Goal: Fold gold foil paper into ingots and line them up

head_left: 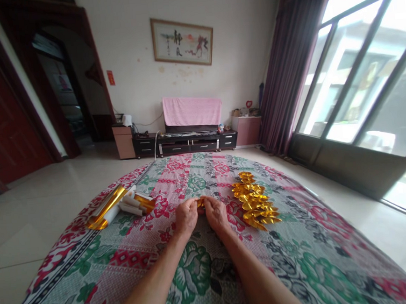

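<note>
Both hands meet over the middle of the flowered cloth, pinching one small piece of gold foil paper (pixel 201 202) between them. My left hand (pixel 187 215) has its fingers closed on the left end of the piece. On the other end, my right hand (pixel 216 212) is closed in the same way. Most of the piece is hidden by the fingers, so its shape cannot be made out. To the right lies a cluster of folded gold foil pieces (pixel 256 201) with pointed ends. Loosely rolled gold and white sheets (pixel 113 207) rest on the left side.
A patterned cloth (pixel 191 181) in red, green and grey covers the broad surface before me. Beyond it, a low black cabinet (pixel 179 147) stands against the wall, with a pink cloth (pixel 192 109) above it. Tall windows (pixel 365 73) and a dark curtain (pixel 296 60) are at the right.
</note>
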Action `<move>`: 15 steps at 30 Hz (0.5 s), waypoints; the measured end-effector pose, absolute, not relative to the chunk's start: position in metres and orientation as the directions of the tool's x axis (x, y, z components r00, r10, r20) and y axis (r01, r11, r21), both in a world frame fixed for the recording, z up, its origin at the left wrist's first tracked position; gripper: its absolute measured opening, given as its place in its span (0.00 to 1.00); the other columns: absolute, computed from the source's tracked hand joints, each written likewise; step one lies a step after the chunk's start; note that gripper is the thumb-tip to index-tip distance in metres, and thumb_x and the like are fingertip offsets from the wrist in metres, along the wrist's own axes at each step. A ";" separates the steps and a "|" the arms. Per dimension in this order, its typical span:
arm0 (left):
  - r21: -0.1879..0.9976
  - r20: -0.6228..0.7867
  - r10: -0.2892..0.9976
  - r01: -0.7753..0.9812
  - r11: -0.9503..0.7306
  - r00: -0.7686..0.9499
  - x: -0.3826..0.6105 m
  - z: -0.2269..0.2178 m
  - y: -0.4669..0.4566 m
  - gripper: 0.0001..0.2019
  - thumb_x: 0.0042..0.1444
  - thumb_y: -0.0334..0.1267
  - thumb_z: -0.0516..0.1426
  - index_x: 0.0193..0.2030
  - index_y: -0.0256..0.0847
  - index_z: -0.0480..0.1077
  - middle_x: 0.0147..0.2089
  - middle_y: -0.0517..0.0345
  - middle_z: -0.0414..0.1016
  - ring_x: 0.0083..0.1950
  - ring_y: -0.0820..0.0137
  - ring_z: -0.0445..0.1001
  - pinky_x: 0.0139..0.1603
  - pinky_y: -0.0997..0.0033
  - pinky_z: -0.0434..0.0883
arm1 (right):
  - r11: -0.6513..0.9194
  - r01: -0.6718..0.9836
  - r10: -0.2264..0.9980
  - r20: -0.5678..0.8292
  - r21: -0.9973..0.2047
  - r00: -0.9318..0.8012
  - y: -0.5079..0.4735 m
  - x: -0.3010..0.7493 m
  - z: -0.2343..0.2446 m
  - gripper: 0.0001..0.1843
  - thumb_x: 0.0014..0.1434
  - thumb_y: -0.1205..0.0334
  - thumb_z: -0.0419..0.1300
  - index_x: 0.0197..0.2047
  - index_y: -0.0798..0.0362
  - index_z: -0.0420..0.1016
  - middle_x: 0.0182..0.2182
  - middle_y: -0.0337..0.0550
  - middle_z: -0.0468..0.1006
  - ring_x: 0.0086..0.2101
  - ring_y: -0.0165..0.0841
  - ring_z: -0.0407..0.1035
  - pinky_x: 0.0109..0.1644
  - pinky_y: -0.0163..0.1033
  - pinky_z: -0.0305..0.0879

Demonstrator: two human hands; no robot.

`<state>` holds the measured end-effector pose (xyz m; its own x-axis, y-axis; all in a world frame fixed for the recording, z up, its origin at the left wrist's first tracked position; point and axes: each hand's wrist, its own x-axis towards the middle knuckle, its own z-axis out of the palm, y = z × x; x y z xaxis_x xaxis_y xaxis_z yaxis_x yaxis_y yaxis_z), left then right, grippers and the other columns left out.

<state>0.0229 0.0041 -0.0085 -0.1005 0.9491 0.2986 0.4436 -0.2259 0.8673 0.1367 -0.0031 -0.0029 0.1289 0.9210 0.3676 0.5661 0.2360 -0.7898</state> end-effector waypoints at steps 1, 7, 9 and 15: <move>0.865 0.300 0.948 0.450 -0.222 -0.108 0.023 -0.008 0.004 0.14 0.55 0.32 0.50 0.42 0.38 0.75 0.41 0.50 0.79 0.42 0.66 0.76 0.40 0.72 0.71 | 0.244 0.574 0.919 0.376 -0.781 0.121 -0.003 0.137 -0.003 0.19 0.59 0.60 0.46 0.40 0.50 0.78 0.33 0.41 0.80 0.35 0.33 0.74 0.40 0.34 0.65; 0.853 0.343 0.929 0.460 -0.246 -0.139 0.021 -0.006 0.004 0.14 0.54 0.32 0.50 0.41 0.39 0.75 0.40 0.51 0.79 0.43 0.67 0.76 0.43 0.72 0.71 | 0.290 0.538 0.909 0.404 -0.791 0.103 -0.002 0.137 -0.006 0.19 0.58 0.58 0.47 0.42 0.50 0.77 0.34 0.40 0.80 0.34 0.32 0.73 0.39 0.33 0.65; 0.872 0.332 0.932 0.423 -0.246 -0.142 0.018 -0.006 0.006 0.13 0.53 0.33 0.51 0.42 0.39 0.75 0.40 0.53 0.79 0.39 0.68 0.77 0.41 0.72 0.71 | 0.287 0.493 0.911 0.393 -0.822 0.126 -0.002 0.138 -0.005 0.19 0.59 0.56 0.47 0.44 0.49 0.76 0.32 0.39 0.80 0.33 0.32 0.73 0.37 0.32 0.66; 0.886 0.297 0.942 0.412 -0.212 -0.154 0.012 -0.009 0.010 0.13 0.52 0.37 0.53 0.39 0.39 0.76 0.35 0.54 0.80 0.35 0.68 0.77 0.39 0.72 0.71 | 0.275 0.470 0.910 0.385 -0.839 0.154 -0.004 0.139 -0.004 0.19 0.57 0.55 0.50 0.43 0.50 0.77 0.28 0.39 0.80 0.29 0.31 0.72 0.35 0.32 0.65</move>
<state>0.0122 0.0098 -0.0087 -0.1544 0.9424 0.2967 0.4116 -0.2116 0.8865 0.1389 -0.0037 -0.0042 0.1538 0.9101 0.3847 0.4703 0.2750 -0.8385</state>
